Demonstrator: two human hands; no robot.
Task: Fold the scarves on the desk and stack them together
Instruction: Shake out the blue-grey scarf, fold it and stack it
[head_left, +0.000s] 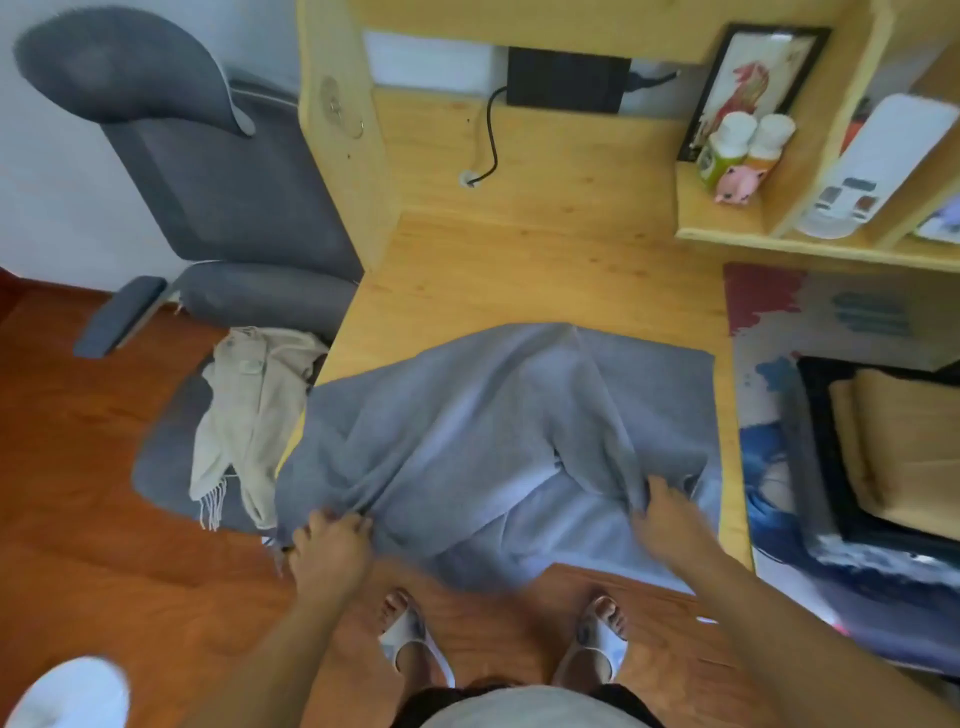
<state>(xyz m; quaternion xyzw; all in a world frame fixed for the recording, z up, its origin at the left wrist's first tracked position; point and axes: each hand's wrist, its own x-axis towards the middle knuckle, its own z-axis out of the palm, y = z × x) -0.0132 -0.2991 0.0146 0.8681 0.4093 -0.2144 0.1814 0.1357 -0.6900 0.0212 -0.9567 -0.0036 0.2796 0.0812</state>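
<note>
- Left hand (332, 540) pinches the near left edge of the grey scarf (498, 431), fingers curled.
- Right hand (667, 514) grips its near right fold.
- The scarf lies rumpled across the desk (524, 270), its near edge overhanging.
- A cream scarf (254, 410) lies on the chair (218, 208) just left of the desk.

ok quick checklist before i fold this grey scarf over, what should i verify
1. Left hand grips the grey scarf near its edge: ok.
2. Right hand pinches the cloth: ok.
3. Scarf lying flat: not ok, ridges and bunching in the middle.
4. Scarf fully on the desk: not ok, it hangs over the near and left edges.
5. Cream scarf out of the way on the chair: ok.
</note>
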